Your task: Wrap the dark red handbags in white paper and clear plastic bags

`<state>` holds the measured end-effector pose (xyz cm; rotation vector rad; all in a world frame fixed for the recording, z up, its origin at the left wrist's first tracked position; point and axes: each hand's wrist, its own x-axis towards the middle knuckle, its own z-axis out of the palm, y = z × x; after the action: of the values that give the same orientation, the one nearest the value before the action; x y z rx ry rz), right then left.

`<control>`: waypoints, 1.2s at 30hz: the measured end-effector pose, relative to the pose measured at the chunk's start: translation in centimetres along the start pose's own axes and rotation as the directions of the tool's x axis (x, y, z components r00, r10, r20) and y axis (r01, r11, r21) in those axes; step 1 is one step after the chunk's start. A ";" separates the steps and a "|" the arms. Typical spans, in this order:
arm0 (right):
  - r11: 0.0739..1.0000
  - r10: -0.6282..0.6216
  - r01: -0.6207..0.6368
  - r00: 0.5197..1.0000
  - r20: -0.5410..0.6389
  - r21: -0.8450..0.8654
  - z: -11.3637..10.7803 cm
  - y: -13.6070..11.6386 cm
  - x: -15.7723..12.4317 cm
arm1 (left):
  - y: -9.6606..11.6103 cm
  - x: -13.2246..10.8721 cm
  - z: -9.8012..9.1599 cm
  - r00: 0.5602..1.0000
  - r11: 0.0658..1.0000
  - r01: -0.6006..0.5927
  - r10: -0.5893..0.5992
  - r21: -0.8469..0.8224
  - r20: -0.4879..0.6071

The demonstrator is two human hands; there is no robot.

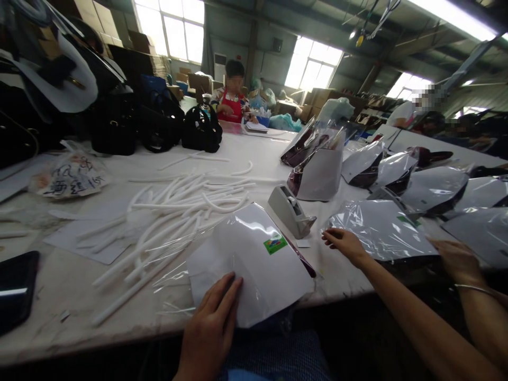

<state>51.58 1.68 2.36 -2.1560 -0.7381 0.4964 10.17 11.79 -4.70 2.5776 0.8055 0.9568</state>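
Observation:
My left hand (210, 323) lies on the lower left part of a white packet (250, 280) in clear film, its fingers stretched out and touching the surface. The packet has a green label (275, 244) and a dark red edge on its right, and loose film spreads to its left. Nothing shows inside my hand. My right hand is not in view. Just behind the packet stands a grey tape dispenser (291, 211). Many white tubes (178, 206) are heaped to the left and behind.
At the right, a co-worker's two hands (343, 244) touch another wrapped packet (381, 227). Wrapped bags (321, 169) stand behind. Black bags (202, 127), a filled plastic bag (71, 174) and a phone (18, 291) are at the left. A person in a red apron (232, 108) is across the table.

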 end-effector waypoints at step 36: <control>0.029 -0.178 0.884 0.463 0.868 -0.466 22.1 -22.7 -9.7 | 1.1 0.7 0.1 0.996 0.959 0.069 -0.080 -0.274 -0.030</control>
<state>24.11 19.49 7.60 -2.1863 -2.8678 0.2505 11.09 11.32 -3.92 2.2840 0.7192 1.0225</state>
